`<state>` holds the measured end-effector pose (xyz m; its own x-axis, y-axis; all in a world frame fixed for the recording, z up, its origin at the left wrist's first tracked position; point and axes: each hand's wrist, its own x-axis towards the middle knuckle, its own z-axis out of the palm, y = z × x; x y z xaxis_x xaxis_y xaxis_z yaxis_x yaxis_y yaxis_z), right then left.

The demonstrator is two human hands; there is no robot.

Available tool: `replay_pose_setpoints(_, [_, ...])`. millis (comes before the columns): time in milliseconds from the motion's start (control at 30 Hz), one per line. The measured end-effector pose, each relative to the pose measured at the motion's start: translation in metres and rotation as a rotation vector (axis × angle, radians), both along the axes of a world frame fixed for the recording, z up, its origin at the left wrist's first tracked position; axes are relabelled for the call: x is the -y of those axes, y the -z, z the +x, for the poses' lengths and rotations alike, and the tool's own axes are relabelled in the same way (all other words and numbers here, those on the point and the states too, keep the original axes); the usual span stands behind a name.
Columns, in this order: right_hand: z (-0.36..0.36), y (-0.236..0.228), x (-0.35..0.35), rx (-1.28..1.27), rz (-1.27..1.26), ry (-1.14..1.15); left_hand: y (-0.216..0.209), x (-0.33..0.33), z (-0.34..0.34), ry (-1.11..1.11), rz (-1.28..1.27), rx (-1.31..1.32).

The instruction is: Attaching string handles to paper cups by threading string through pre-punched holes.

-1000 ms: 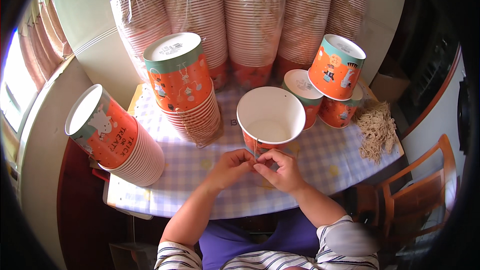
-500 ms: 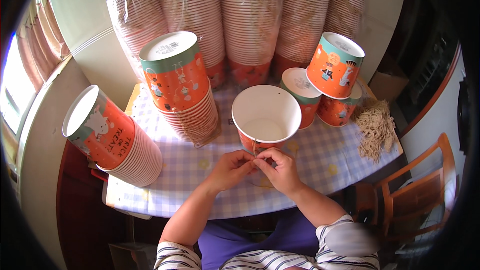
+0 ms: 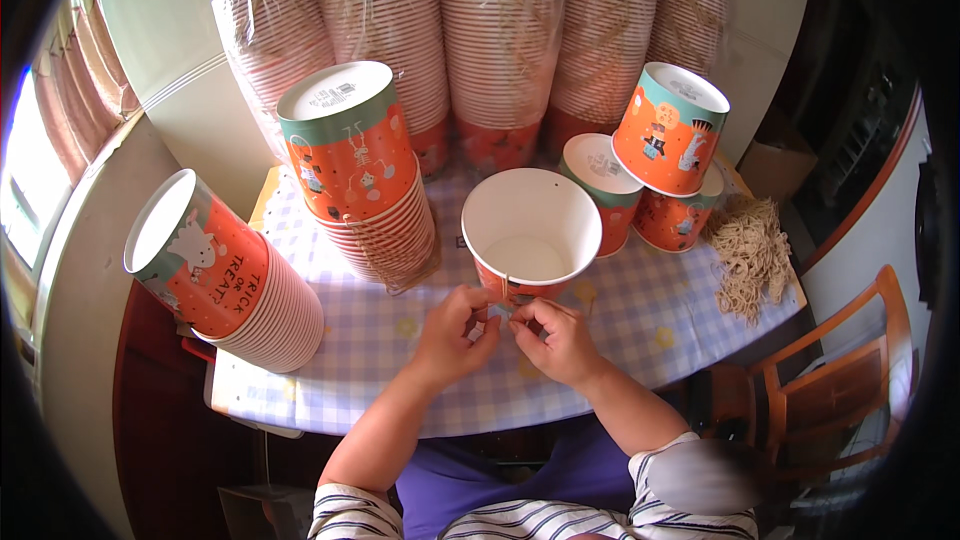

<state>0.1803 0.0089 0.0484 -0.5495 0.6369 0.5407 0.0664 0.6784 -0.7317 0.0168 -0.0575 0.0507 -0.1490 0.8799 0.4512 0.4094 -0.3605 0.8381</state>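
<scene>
An orange paper bucket [image 3: 531, 230] stands upright in the middle of the table, its white inside facing up. A thin twine cord [image 3: 505, 285] hangs over its near rim and down the front wall. Just in front of it, my left hand [image 3: 455, 335] is curled with thumb and fingertips close together by the cord. My right hand [image 3: 555, 340] pinches at the cord's lower part, thumb against index finger. The cord is too thin to follow between the fingers. A small gap shows between my two hands.
Two leaning stacks of upturned buckets [image 3: 225, 270] [image 3: 355, 170] stand on the left. Three upturned buckets [image 3: 670, 130] are piled at right, beside a heap of loose twine [image 3: 750, 260]. Plastic-wrapped bucket stacks [image 3: 505, 30] line the back. A wooden chair [image 3: 840, 370] stands at right.
My hands have drawn slightly apart from where their fingertips met at the cord. My left hand's fingers have risen a little toward the bucket. The bucket has hardly shifted.
</scene>
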Motion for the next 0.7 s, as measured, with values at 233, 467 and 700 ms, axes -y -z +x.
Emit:
replay_pose_setpoints(233, [0.002, -0.007, 0.004, 0.049, -0.142, -0.107, 0.000, -0.006, 0.004, -0.149, 0.283, -0.320])
replay_pose_setpoints(467, [0.003, -0.005, 0.001, 0.034, -0.165, -0.167, 0.002, -0.010, 0.003, -0.147, 0.324, -0.403])
replay_pose_setpoints(700, [0.002, -0.006, 0.000, 0.000, -0.155, -0.144, 0.005, -0.012, 0.001, -0.182, 0.350, -0.481])
